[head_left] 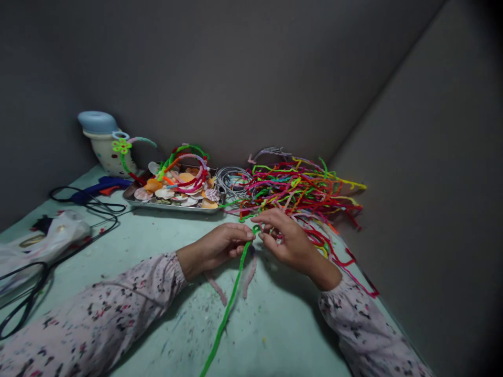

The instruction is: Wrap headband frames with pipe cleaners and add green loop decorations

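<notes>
A long green pipe cleaner [229,309] runs from the bottom edge up to my hands, its upper end bent into small loops. My left hand [220,243] is closed, pinching it between thumb and fingers just below the loops. Close beside them on the right hovers my right hand [288,241], its thumb and index finger apart and its other fingers curled. Whether it touches the loops I cannot tell. Beneath my hands, pinkish pipe cleaner ends [250,277] lie on the table, partly hidden by my left hand.
A metal tray [176,208] holds seashells and pipe cleaner headbands. Right of it are coiled grey wire [231,180] and a tangled heap of colourful pipe cleaners [302,183]. On the left stand a blue-lidded bottle [108,146], a blue glue gun [100,187], black cables [47,267] and a plastic bag [65,230].
</notes>
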A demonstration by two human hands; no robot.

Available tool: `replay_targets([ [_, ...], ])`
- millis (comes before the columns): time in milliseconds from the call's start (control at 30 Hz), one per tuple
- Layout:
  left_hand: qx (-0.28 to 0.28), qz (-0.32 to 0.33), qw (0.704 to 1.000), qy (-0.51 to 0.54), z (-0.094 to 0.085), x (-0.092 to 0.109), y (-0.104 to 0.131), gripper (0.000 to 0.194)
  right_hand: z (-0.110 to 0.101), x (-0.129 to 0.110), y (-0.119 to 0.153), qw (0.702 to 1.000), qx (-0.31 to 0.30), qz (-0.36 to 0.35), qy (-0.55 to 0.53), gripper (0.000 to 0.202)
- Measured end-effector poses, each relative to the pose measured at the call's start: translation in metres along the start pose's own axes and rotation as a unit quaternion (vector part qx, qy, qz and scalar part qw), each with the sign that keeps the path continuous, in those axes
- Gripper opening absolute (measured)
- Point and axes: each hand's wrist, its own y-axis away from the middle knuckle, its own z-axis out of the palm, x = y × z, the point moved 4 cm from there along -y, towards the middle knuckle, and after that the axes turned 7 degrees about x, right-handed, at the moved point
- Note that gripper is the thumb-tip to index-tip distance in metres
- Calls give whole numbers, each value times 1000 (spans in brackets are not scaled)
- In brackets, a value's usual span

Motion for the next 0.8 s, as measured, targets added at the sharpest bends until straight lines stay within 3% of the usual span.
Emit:
replay_targets([
  [133,3,8,1000,-27,-1,1,0,11,-1,-4,1,995,-31,-76,61,41],
  [433,1,-21,998,-56,-4,-1,0,12,0,-1,7,980,-78,-109,148,28],
  [633,49,9,993,-109,-7,-1,-1,8,3,0,6,973,-92,-116,175,25],
  [800,55,65,980,-183,-8,0,-2,6,5,1,7,971,-100,-115,184,23],
])
